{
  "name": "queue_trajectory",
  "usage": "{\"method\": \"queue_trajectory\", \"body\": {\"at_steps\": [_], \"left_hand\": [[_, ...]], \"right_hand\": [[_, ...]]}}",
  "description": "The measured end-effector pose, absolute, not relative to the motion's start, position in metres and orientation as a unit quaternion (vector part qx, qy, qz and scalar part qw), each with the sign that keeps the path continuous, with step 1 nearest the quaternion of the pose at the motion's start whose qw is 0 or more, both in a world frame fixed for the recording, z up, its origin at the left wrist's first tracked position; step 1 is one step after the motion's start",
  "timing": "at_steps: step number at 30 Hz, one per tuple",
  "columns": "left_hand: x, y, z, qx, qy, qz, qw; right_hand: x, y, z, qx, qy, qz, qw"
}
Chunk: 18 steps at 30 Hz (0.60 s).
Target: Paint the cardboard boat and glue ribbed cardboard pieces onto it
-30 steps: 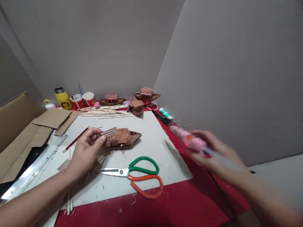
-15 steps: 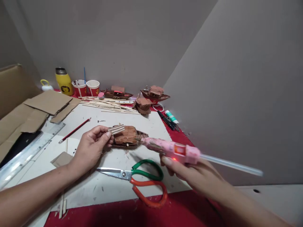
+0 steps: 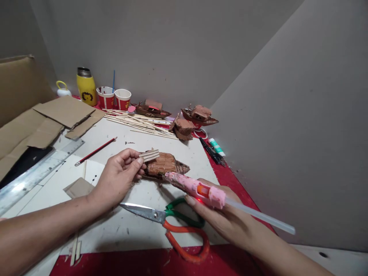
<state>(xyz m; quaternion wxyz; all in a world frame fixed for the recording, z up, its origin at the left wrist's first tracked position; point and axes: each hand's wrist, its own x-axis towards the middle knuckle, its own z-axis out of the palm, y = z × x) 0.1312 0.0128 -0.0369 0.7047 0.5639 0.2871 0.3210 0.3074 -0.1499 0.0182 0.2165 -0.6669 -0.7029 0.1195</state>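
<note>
The two hands are working apart. The left hand (image 3: pixel 122 172) is pinching a few short sticks (image 3: pixel 150 155) between thumb and fingers, while the right hand (image 3: pixel 227 222) is gripping a pink glue gun (image 3: pixel 186 184), a clear glue stick (image 3: pixel 264 218) poking out behind. The model boat (image 3: pixel 164 164) is sitting on the white sheet (image 3: pixel 185 147) just beyond the left hand, the gun's tip pointing at its near side; from here I can't tell whether either is touching it. The boat is looking light and rather fragile, its thin brown covering probably denting easily, so I'd be holding it low, by both sides of the hull. The sticks are seeming stiff but likely to snap, so pinching one end is suiting them. The gun is probably feeling heavier, its tip likely hot. Scissors (image 3: pixel 158 216) are lying between the hands.
</note>
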Motion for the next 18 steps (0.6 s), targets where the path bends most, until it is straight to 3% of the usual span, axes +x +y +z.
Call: {"method": "queue_trajectory", "body": {"at_steps": [18], "left_hand": [[0.1293,0.0126,-0.0383,0.575,0.275,0.315,0.703]], "right_hand": [[0.3101,-0.1575,0.0166,-0.686,-0.685,0.117,0.214]]}}
